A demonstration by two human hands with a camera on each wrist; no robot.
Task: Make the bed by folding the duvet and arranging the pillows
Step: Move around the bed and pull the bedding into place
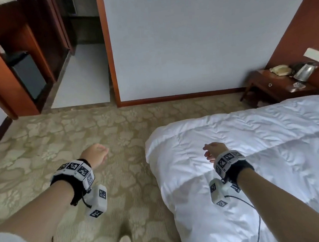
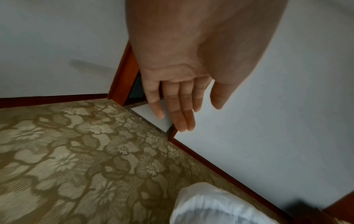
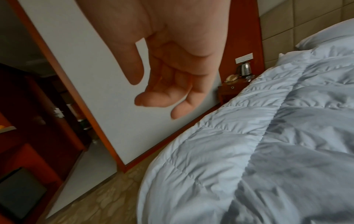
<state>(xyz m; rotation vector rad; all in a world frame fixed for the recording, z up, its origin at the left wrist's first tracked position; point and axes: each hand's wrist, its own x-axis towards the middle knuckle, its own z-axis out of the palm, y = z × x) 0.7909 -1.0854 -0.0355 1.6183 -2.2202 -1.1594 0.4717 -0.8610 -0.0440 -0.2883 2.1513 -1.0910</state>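
Both forearms reach in from the bottom of the head view, each wrist strapped with a marker-covered band. At lower left the left hand (image 1: 96,153) hangs over the patterned carpet (image 1: 41,146), holding nothing; its wrist view shows the fingers (image 2: 180,112) straight and together. Right of centre, the right hand (image 1: 214,150) hovers above the near corner of the duvet (image 1: 254,151), also empty, its fingers (image 3: 162,97) loosely curled with the thumb apart.

No grasp has been made, so the person seems to be at the approach to the duvet fold. Judging from this, the next move calls for both hands to come down onto the edge at the foot of the bed and pinch it.

White, quilted and much creased, the duvet fills the lower right of the head view, spread over the bed with its rounded corner drooping toward the carpet. A pillow (image 3: 329,37) shows at upper right in the right wrist view, against the padded headboard (image 3: 306,18). A bedside table (image 1: 279,87) stands at the right edge beyond the bed.
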